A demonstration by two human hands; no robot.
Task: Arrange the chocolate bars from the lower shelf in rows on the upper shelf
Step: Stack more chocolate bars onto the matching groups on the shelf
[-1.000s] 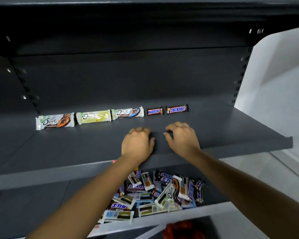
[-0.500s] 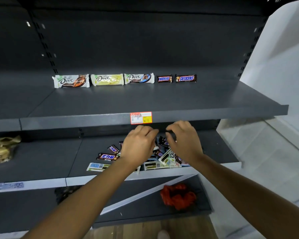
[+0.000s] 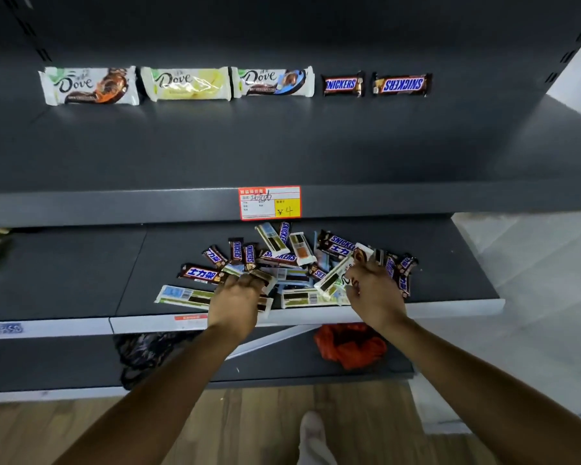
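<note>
R hand [image 3: 375, 294] fingers pinching white Dove bar [image 3: 335, 274], L hand [image 3: 234, 301] fingers curled atop pile [image 3: 277, 259], grip unclear

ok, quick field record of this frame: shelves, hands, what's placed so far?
upper shelf: one row at the back, three Dove bars, then two Snickers bars
lower shelf: loose pile of bars, unsorted
left hand: on the pile, fingers curled down; whether it grips a bar cannot be told
right hand: pinches a white bar in the pile
price tag: on the upper shelf's front edge
status: five bars placed, pile not yet moved
</note>
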